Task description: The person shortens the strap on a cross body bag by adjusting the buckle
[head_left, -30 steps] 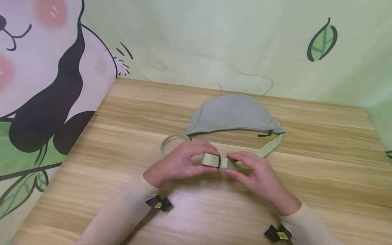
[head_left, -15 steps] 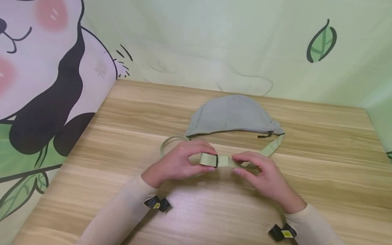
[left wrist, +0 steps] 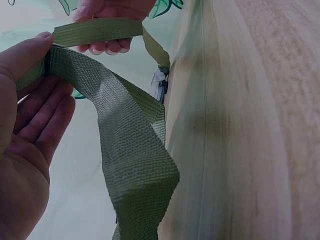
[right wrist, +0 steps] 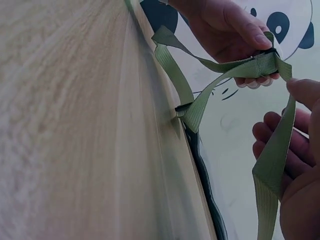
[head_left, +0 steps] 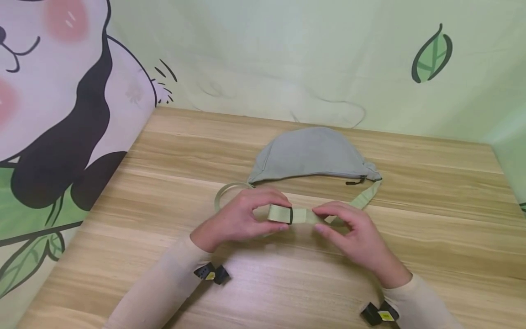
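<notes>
A grey waist bag (head_left: 312,153) lies on the table with its pale green webbing strap (head_left: 299,215) toward me. My left hand (head_left: 242,214) pinches the strap at a black slider buckle (head_left: 291,215), thumb below and fingers above. To the right of it, my right hand (head_left: 355,235) pinches the same strap between thumb and fingers. A short flat stretch of webbing spans the gap between the hands. In the left wrist view, a twisted length of webbing (left wrist: 135,165) hangs from the left hand. The right wrist view shows webbing (right wrist: 275,165) running down past the right palm.
The wood-grain table (head_left: 164,192) runs back to a pale green cloth wall (head_left: 263,59) with a printed leaf. A panda print (head_left: 92,100) covers the left side. A black zipper pull (head_left: 354,183) hangs at the bag's right end.
My right hand has moved right along the strap, away from the left hand, so more webbing shows between them. The left hand has shifted slightly left with the buckle. The bag stays put.
</notes>
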Available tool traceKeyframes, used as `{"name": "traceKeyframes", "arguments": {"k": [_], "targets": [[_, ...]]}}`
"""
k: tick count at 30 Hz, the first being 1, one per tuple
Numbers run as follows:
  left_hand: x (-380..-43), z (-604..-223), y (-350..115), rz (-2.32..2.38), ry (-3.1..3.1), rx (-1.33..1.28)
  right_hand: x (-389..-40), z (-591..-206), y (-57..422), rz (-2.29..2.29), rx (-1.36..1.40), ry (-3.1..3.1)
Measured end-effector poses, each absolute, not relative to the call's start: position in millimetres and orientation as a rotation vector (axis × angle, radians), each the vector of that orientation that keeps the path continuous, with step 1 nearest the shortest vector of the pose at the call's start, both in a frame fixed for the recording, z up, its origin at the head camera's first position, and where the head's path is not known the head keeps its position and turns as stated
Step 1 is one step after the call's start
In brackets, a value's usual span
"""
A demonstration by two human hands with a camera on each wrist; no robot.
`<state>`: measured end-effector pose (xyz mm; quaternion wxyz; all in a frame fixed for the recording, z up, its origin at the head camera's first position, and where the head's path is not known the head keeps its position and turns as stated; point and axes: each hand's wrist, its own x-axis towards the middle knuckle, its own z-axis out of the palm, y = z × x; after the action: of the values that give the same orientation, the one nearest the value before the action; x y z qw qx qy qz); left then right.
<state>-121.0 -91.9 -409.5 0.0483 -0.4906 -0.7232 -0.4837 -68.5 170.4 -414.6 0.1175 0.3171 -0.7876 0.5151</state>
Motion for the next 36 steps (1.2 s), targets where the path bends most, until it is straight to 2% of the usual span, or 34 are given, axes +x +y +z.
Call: {"name": "traceKeyframes", "arguments": {"k": [6,22,36], "targets": [[-121.6,-411.5,-90.7,-1.487,-2.209,-1.511,-72.4,-422.4,169.5,1.346,0.989,-2.296],[-122.9,-409.7,-88.3,-1.498,-2.225,-1.519,-72.1,-410.5,161.6,1.168,1.057,-2.260],[-123.0,-412.7,-89.6,-1.497,-2.215,-1.512,-71.1,-409.7,160.4,1.317,1.016,-2.147]]}}
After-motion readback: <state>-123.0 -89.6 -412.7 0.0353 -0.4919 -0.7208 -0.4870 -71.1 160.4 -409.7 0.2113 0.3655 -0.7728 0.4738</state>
